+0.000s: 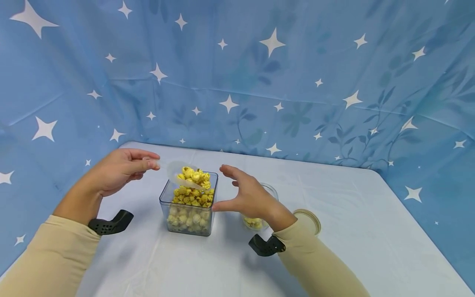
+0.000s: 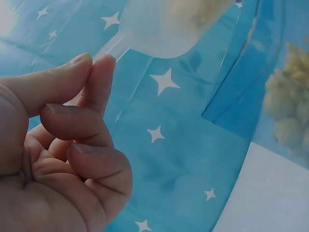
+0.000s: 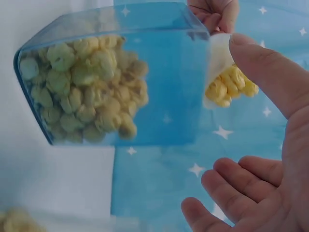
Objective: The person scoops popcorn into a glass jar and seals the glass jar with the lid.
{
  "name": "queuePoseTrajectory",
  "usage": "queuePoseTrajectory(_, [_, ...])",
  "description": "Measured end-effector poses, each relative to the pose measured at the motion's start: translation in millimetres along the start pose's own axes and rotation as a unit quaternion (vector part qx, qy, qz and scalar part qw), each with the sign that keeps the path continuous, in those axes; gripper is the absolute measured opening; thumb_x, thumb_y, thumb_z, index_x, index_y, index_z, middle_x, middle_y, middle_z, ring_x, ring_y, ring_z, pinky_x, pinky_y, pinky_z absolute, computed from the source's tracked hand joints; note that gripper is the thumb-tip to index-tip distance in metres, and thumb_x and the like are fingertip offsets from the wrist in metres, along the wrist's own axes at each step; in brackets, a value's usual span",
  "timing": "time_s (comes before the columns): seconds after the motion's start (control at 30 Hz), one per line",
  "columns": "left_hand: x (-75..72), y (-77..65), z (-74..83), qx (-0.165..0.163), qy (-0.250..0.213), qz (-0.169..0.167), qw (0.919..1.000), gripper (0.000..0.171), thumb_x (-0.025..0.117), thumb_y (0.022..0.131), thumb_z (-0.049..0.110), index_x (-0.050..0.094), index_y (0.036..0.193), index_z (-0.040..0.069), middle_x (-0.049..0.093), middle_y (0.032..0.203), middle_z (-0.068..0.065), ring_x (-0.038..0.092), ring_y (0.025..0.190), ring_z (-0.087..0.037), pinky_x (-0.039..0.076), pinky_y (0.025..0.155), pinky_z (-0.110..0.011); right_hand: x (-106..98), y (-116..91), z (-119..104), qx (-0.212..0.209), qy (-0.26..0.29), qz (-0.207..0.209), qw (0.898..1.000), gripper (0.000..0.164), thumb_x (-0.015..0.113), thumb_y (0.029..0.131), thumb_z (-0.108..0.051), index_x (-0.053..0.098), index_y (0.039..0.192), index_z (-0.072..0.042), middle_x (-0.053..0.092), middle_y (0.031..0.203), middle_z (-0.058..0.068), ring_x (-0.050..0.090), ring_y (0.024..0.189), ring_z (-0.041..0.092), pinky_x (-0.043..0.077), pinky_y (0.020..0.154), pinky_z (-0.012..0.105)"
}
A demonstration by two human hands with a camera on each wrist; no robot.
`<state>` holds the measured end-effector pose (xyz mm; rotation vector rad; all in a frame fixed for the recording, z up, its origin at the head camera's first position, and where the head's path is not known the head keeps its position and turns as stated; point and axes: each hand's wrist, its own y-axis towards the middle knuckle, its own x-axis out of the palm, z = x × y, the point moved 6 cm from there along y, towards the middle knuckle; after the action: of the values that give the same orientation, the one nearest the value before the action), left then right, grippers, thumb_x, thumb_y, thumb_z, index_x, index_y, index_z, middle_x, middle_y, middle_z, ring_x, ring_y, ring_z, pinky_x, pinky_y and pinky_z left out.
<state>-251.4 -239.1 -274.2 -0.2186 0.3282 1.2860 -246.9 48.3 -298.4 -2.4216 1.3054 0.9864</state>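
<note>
My left hand [image 1: 119, 170] pinches the handle of a translucent scoop [image 2: 147, 36] between thumb and index finger, the other fingers curled in. The scoop carries a heap of yellow popcorn [image 1: 195, 176] above a clear square box [image 1: 187, 206]. More popcorn [image 3: 91, 92] lies inside that box, seen through its wall. On the box's right side is my right hand [image 1: 248, 194], thumb and fingers spread apart and holding nothing. In the head view its thumb tip appears at the box's rim; I cannot tell whether they touch.
Behind my right forearm stands a clear round jar [image 1: 273, 190] with some popcorn at its bottom, partly hidden. A round lid with a gold rim [image 1: 317, 222] lies to its right. The white-covered table [image 1: 371, 231] meets a blue star-patterned cloth [image 1: 259, 82] at the back.
</note>
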Motion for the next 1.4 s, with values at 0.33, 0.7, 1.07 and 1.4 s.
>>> queuePoseTrajectory(0.33, [8.8,2.7,12.5,0.025,-0.020,-0.007,0.9995,0.041,0.053,0.105,0.009,0.047,0.135,-0.018,0.067,0.099,0.007,0.055,0.089,-0.012,0.044,0.069,-0.026,-42,-39,31,0.036,-0.038,0.093,0.994,0.094,0.089,0.076,-0.033,0.040,0.152,-0.008,0.045,0.151,0.006,0.042,0.137,0.025,0.039,0.106,0.049])
queuePoseTrajectory(0.7, [35.7,15.3,27.1,0.023,-0.028,-0.017,0.9992,0.042,0.054,0.105,0.012,0.049,0.137,-0.015,0.067,0.101,0.002,0.048,0.078,-0.014,0.042,0.069,-0.027,-43,-59,75,0.130,-0.018,0.099,0.986,0.100,0.090,0.073,-0.036,0.037,0.153,-0.006,0.044,0.151,0.013,0.049,0.129,0.035,0.044,0.100,0.052])
queuePoseTrajectory(1.07, [56.4,29.6,31.2,0.012,-0.044,-0.030,0.9985,0.040,0.054,0.105,0.012,0.051,0.135,-0.013,0.067,0.103,-0.001,0.042,0.072,-0.014,0.039,0.067,-0.028,-35,-63,91,0.155,-0.015,0.110,0.982,0.104,0.090,0.072,-0.042,0.036,0.153,-0.006,0.049,0.145,0.015,0.053,0.123,0.037,0.048,0.094,0.052])
queuePoseTrajectory(1.4, [78.5,43.9,33.3,-0.003,-0.039,-0.037,0.9985,0.038,0.060,0.102,0.015,0.057,0.133,-0.008,0.067,0.110,-0.012,0.034,0.062,-0.013,0.037,0.067,-0.029,-34,-65,92,0.147,-0.022,0.116,0.982,0.102,0.090,0.074,-0.040,0.036,0.152,-0.004,0.051,0.143,0.016,0.054,0.124,0.038,0.048,0.094,0.054])
